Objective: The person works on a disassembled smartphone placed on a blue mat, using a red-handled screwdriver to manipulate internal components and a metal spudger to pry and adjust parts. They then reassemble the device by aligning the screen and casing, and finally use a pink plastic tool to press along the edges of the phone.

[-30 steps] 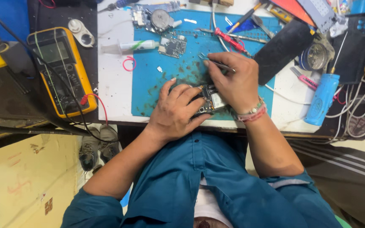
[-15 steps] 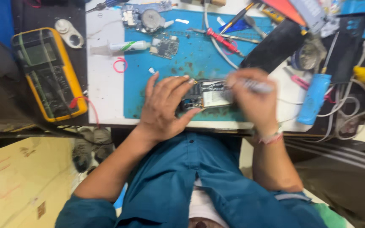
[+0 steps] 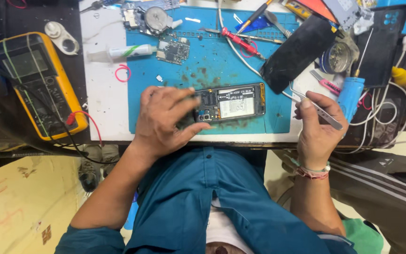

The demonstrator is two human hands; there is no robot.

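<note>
While one left hand [image 3: 165,120] steadies one opened phone [image 3: 229,102], tweezers [image 3: 316,107] wait

A matt blue rubbery mat [image 3: 203,61], stained with brown smudges, covers the near part of a smooth white tabletop [image 3: 102,99]. On it lies an opened phone [image 3: 231,103] with bare circuit boards and dull metal shields. The right hand [image 3: 318,127] holds shiny metal tweezers [image 3: 318,109]. Far right lies a glossy black glass screen panel [image 3: 297,51]. At the left sits a meter [image 3: 38,82] in matt yellow plastic. The shirt [image 3: 203,202] is soft teal cloth.
</note>
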